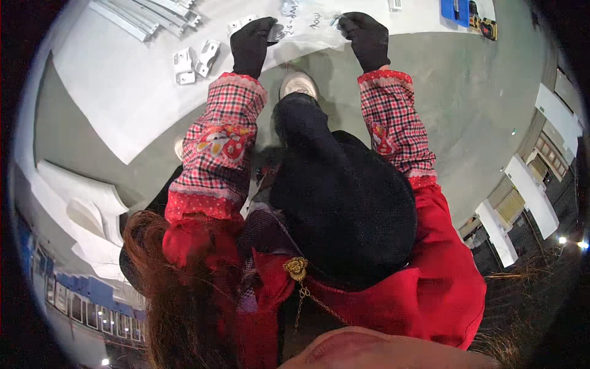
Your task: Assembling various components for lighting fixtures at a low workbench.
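Note:
Between my two black-gloved hands a clear plastic bag [313, 38] is stretched out, with dark handwriting on it. My left hand [253, 40] pinches its left edge, fingers closed. My right hand [366, 38] grips the right side near the top, also closed. Something small and bluish shows in the bag close to my right fingertips; its kind is too small to make out. White metal brackets [208, 58] lie on the white sheet beside my left wrist. The upper edge of the picture cuts off part of the bag.
Long metal rails [138, 18] lie at the far left on the white sheet [117, 92]. A blue tray [455, 12] and a yellow-and-black power tool [488, 29] sit at the far right. A curled white sheet [83, 203] rests on the grey floor at left. My shoe [298, 85] is below the bag.

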Demonstrator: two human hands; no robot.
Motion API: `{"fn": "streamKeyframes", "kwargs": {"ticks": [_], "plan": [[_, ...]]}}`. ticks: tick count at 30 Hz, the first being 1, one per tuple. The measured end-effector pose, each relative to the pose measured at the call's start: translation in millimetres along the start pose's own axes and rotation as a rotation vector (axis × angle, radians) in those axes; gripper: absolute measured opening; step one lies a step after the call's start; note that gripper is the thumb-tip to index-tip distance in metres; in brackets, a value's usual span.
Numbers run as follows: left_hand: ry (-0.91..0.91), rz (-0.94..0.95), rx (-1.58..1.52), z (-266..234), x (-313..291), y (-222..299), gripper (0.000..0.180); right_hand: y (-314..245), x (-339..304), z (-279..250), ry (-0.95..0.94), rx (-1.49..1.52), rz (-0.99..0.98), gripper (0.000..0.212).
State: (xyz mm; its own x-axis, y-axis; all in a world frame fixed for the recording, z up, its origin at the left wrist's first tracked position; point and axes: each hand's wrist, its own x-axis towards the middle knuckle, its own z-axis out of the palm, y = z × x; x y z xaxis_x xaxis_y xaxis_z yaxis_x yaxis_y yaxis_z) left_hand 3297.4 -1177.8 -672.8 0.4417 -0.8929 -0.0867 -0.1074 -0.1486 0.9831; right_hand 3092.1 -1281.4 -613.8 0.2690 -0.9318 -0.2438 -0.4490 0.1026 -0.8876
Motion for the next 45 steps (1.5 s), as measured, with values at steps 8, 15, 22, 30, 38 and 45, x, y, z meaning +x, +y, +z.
{"fn": "streamKeyframes", "kwargs": {"ticks": [8, 15, 22, 30, 38, 45], "plan": [[-0.088, -0.236, -0.25, -9.0, -1.2, 15.0, 0.019, -28.5, -3.6, 1.0, -0.079, -0.093, -0.081, 0.016], [-0.082, -0.184, -0.062, -8.3, 5.5, 2.7, 0.013, -32.2, -6.4, 3.1, -0.071, -0.095, -0.171, 0.016], [-0.038, -0.049, 0.077, -7.2, 6.2, -1.3, 0.016, -3.6, -8.7, -4.6, 0.056, -0.219, -0.007, 0.017], [-0.061, 0.16, 0.203, -11.1, 25.9, 24.2, 0.015, -22.5, -1.2, -11.8, 0.098, -0.266, -0.026, 0.023], [-0.141, 0.109, -0.052, -19.8, 48.0, 50.2, 0.02, -50.1, 5.5, -24.5, -0.102, 0.354, -0.07, 0.023], [-0.093, 0.197, -0.24, -16.4, 49.7, 89.6, 0.018, -77.9, 7.3, -32.2, -0.164, 0.31, 0.018, 0.027]]}}
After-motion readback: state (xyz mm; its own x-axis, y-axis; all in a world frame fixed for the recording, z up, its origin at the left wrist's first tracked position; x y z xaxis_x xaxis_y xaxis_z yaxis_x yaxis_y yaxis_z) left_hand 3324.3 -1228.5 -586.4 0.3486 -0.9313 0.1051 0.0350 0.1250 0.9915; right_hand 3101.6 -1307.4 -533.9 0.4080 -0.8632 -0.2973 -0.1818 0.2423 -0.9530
